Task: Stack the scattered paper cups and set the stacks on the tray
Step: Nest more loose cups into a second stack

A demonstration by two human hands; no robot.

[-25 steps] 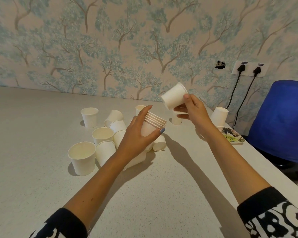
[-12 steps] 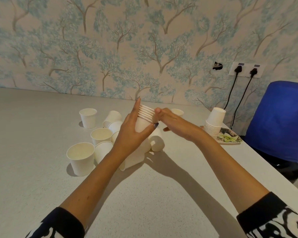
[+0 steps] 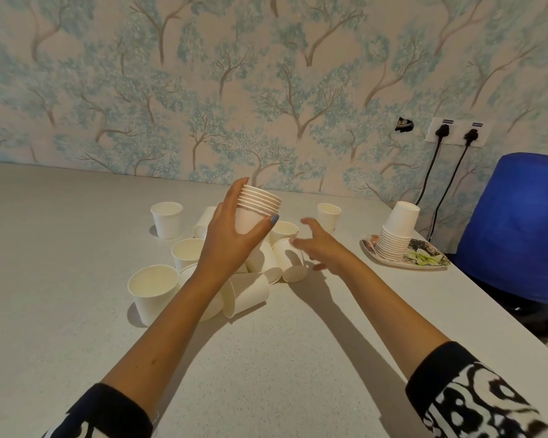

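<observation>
My left hand [image 3: 231, 238] holds an upright stack of several white paper cups [image 3: 257, 208] above the table. My right hand [image 3: 321, 248] hovers open and empty, fingers spread, just right of a cup lying on its side [image 3: 290, 260]. Several loose white cups are scattered below: an upright one at the front left [image 3: 154, 292], another at the back left [image 3: 166, 219], one at the back right [image 3: 329, 216], and a tipped one in front [image 3: 247, 294]. An upside-down stack of cups [image 3: 396, 235] stands on the flowered tray [image 3: 424, 259] at the right.
The grey table [image 3: 60, 311] runs to a wallpapered wall. A blue chair [image 3: 516, 229] stands past the table's right edge, near the tray. Two black cables [image 3: 437, 184] hang from wall sockets behind it.
My right hand pushed its single cup into the top of the stack, let go, and dropped empty toward the loose cups. My left hand lifted the stack slightly.
</observation>
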